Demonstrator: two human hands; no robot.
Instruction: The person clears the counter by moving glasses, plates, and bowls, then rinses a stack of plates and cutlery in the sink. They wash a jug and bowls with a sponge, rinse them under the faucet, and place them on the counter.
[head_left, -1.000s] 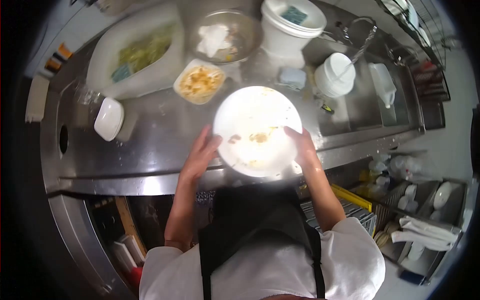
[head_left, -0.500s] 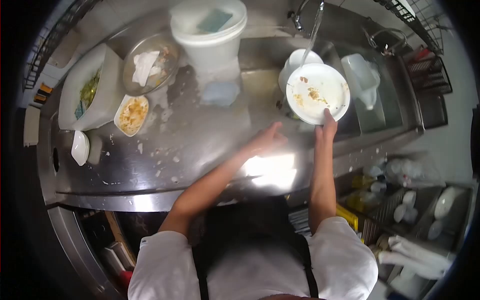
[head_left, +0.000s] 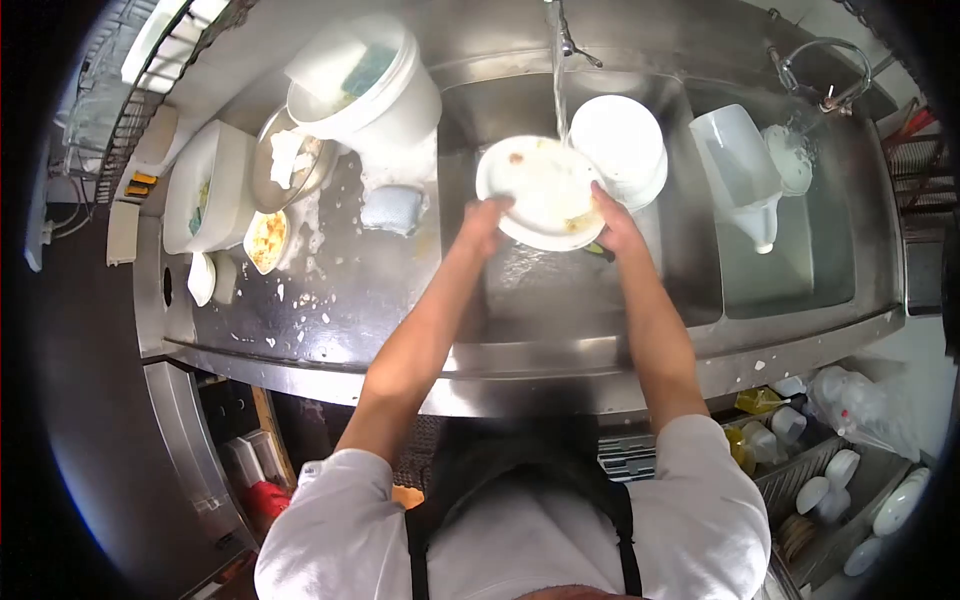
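A white plate (head_left: 545, 190) with brown and yellow food scraps is held between both hands over the left sink basin (head_left: 530, 300). My left hand (head_left: 486, 222) grips its left rim, the thumb over the edge. On its right rim, my right hand (head_left: 616, 222) has the thumb on top and fingers underneath. Water runs from the tap (head_left: 566, 42) in a stream (head_left: 560, 105) down to the plate's far edge. Just right of it, a stack of white plates (head_left: 618, 145) sits in the basin. Something green shows beneath the held plate near my right hand.
Left on the steel counter are a white bucket (head_left: 400, 105), a grey-blue sponge (head_left: 392, 209), a metal bowl (head_left: 312, 172), a dish of orange scraps (head_left: 266, 242) and a white tub (head_left: 235, 190). The right basin (head_left: 800, 285) holds water and a translucent plastic container (head_left: 735, 150).
The plate has moved left and tilted under the running water. My left hand has come up from the counter and taken its left rim. The camera view has shifted right.
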